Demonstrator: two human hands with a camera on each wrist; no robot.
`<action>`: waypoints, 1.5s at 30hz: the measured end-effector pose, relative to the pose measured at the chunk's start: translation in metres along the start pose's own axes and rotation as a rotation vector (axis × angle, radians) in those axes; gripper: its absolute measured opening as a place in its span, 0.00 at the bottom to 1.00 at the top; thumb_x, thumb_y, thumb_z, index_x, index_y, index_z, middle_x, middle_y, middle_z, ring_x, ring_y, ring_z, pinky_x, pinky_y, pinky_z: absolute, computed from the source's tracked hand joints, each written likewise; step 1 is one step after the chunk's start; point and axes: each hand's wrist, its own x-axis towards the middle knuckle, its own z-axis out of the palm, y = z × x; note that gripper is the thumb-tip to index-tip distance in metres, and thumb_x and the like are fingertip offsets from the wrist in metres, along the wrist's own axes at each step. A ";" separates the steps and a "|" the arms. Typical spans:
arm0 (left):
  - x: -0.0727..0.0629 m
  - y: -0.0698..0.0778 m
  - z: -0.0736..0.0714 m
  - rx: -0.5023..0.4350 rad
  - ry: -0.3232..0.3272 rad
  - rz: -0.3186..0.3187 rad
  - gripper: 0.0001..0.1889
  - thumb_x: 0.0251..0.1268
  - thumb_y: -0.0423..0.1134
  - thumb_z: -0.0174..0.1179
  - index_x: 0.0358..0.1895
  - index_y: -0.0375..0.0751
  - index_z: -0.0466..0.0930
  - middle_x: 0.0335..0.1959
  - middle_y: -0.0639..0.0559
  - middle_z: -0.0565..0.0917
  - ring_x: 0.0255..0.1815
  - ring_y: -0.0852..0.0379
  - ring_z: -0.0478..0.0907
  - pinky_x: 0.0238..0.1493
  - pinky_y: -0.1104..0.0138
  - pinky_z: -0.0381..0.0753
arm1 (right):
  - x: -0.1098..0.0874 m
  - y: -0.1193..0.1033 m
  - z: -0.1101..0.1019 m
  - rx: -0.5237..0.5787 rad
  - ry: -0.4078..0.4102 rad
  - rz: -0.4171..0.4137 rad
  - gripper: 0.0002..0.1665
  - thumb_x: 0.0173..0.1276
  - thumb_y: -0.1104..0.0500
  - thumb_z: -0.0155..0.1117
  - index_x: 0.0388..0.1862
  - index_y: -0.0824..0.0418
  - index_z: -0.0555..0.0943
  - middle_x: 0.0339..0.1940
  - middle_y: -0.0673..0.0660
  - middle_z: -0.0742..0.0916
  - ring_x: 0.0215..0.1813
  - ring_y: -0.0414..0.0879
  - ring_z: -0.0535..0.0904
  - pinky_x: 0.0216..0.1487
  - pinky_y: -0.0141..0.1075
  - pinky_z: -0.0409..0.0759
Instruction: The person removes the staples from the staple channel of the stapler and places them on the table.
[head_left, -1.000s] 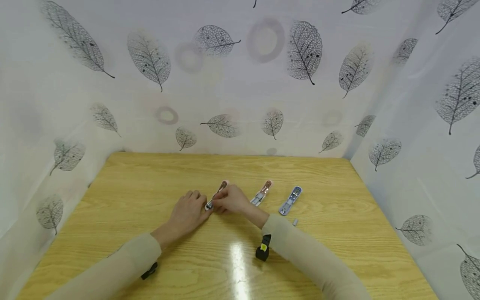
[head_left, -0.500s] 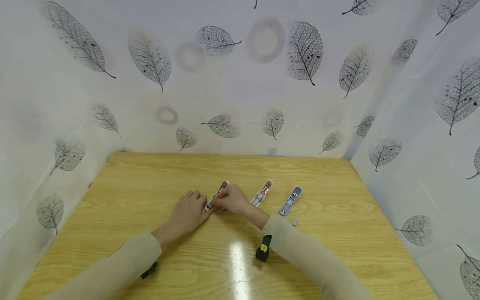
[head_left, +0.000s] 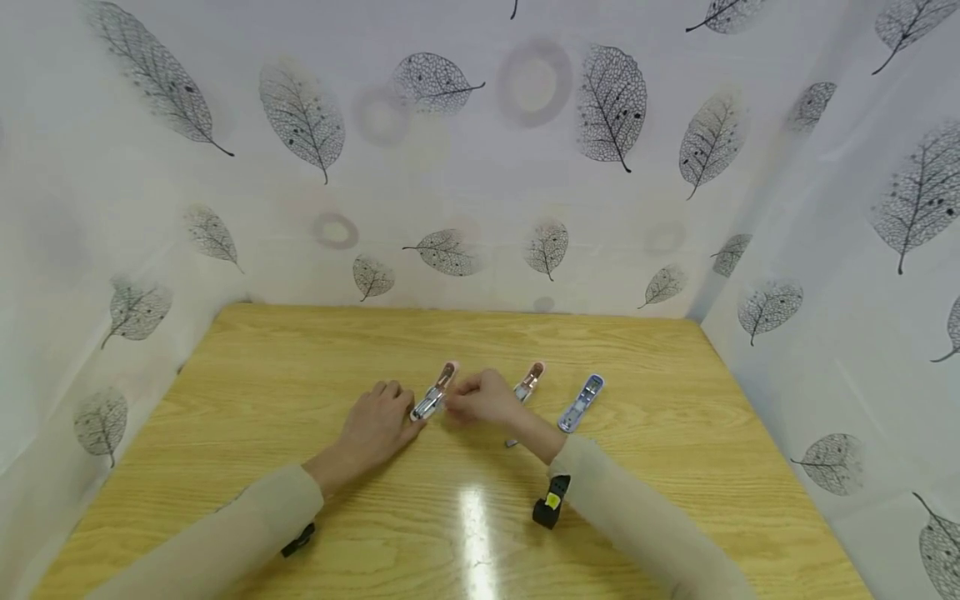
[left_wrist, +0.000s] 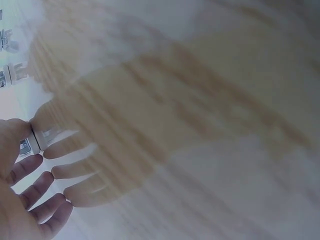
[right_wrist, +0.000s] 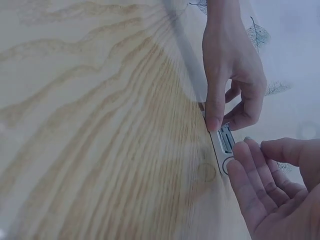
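Note:
A slim pink-and-white stapler (head_left: 431, 400), opened out flat, lies at the table's middle with its metal channel showing. My left hand (head_left: 378, 417) pinches its near end; the right wrist view shows that thumb along one side and a bent finger on the other. Just right of the stapler, my right hand (head_left: 487, 397) hovers with thumb and fingertips close together and nothing visible between them. In the right wrist view, its fingertips (right_wrist: 242, 150) overlap the stapler's ringed end. A second pink-and-white stapler (head_left: 530, 382) is partly behind the right hand.
A blue opened stapler (head_left: 581, 403) lies farther right. One small grey strip (head_left: 512, 442) sits by the right wrist. Pale leaf-print curtains (head_left: 450, 150) stand at the back and sides of the wooden table (head_left: 300, 358).
My right hand has drawn back to the right from the stapler, uncovering its metal channel. A grey strip by the right wrist has come into view. The left hand has stayed put.

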 end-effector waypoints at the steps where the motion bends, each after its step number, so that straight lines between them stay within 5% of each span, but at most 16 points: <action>1: 0.000 0.000 0.000 0.002 -0.004 -0.001 0.20 0.63 0.55 0.74 0.37 0.43 0.81 0.33 0.48 0.79 0.32 0.53 0.74 0.32 0.61 0.78 | -0.001 0.002 -0.001 0.000 -0.006 0.005 0.12 0.74 0.64 0.67 0.46 0.74 0.88 0.39 0.67 0.93 0.32 0.39 0.90 0.40 0.36 0.90; 14: -0.004 0.001 -0.002 0.008 0.001 -0.002 0.19 0.62 0.53 0.75 0.38 0.43 0.81 0.32 0.48 0.79 0.31 0.53 0.74 0.31 0.62 0.77 | -0.019 0.019 0.019 0.009 -0.142 0.071 0.10 0.73 0.63 0.69 0.43 0.70 0.90 0.35 0.65 0.94 0.28 0.41 0.89 0.34 0.36 0.90; 30: -0.002 0.000 -0.003 -0.016 -0.010 -0.001 0.19 0.63 0.53 0.75 0.38 0.42 0.81 0.31 0.49 0.77 0.31 0.54 0.71 0.31 0.63 0.75 | -0.020 0.019 0.029 -0.037 -0.152 0.151 0.07 0.73 0.63 0.69 0.39 0.67 0.90 0.28 0.59 0.93 0.22 0.39 0.86 0.28 0.33 0.87; 38: -0.001 -0.003 -0.006 -0.063 -0.061 -0.023 0.19 0.66 0.54 0.72 0.39 0.42 0.80 0.34 0.49 0.78 0.34 0.54 0.72 0.35 0.61 0.76 | -0.023 0.018 0.013 -0.009 -0.150 0.095 0.09 0.72 0.62 0.70 0.43 0.68 0.90 0.34 0.63 0.94 0.27 0.42 0.89 0.33 0.37 0.90; 45: -0.002 -0.012 -0.021 -0.154 -0.131 -0.056 0.20 0.69 0.54 0.69 0.46 0.39 0.81 0.43 0.45 0.83 0.44 0.48 0.78 0.47 0.54 0.82 | -0.041 0.016 -0.023 -0.173 -0.090 -0.127 0.14 0.75 0.58 0.68 0.50 0.67 0.88 0.41 0.64 0.92 0.35 0.52 0.91 0.34 0.37 0.88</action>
